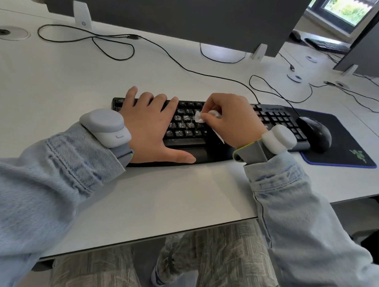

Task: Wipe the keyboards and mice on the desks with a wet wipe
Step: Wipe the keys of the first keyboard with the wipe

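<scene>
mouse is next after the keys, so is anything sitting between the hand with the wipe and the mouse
Nothing visible blocks it. The right hand grips the wet wipe over the middle of the keyboard; the mouse sits on the mouse pad just past the keyboard's right end, with only the number pad between.

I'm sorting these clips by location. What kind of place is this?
Probably a shared office or computer room: a long white desk with grey divider panels, and a second keyboard at the next seat.
</scene>
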The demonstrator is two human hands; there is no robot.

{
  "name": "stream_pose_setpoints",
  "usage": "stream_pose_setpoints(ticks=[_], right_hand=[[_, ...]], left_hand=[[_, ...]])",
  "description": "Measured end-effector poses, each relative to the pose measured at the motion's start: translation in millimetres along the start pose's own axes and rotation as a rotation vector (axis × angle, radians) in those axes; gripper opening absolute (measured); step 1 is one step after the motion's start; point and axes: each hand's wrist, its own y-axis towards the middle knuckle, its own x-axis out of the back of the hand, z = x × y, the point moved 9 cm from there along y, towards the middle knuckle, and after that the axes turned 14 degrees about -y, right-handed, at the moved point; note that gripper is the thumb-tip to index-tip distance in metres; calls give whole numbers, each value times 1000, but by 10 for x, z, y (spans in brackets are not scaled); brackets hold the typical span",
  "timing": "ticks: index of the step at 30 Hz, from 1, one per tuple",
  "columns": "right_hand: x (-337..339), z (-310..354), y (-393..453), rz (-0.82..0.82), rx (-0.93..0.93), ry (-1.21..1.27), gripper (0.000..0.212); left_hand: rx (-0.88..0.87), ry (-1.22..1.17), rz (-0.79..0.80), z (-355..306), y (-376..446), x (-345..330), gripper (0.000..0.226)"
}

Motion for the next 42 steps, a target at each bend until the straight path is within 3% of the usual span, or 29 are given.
stream_pose_setpoints(ticks=[8, 13, 18, 23, 28, 31, 36, 42], right_hand=[[208, -156, -6, -167, -68, 1, 12], [51, 98, 4, -54, 79, 6, 6], [135, -64, 51, -110, 22, -47, 6], [43, 226, 32, -54, 132, 21, 5], [78, 100, 86, -96, 106, -82, 6], [113, 126, 69, -117, 103, -29, 6], [12, 183, 44, -12, 174, -21, 8], [74, 133, 69, -71, 141, -18, 5]], left_hand=[[-1, 4, -4, 1, 3, -5, 146], [-1, 0, -3, -5, 10, 2, 146], [-2, 4, -3, 0, -3, 2, 146], [3, -4, -6, 0, 6, 3, 145], [5, -8, -11, 0, 4, 8, 146], [3, -4, -15, -4, 1, 15, 147], [6, -3, -13, -1, 8, 12, 147], [8, 1, -7, -4, 8, 8, 147]])
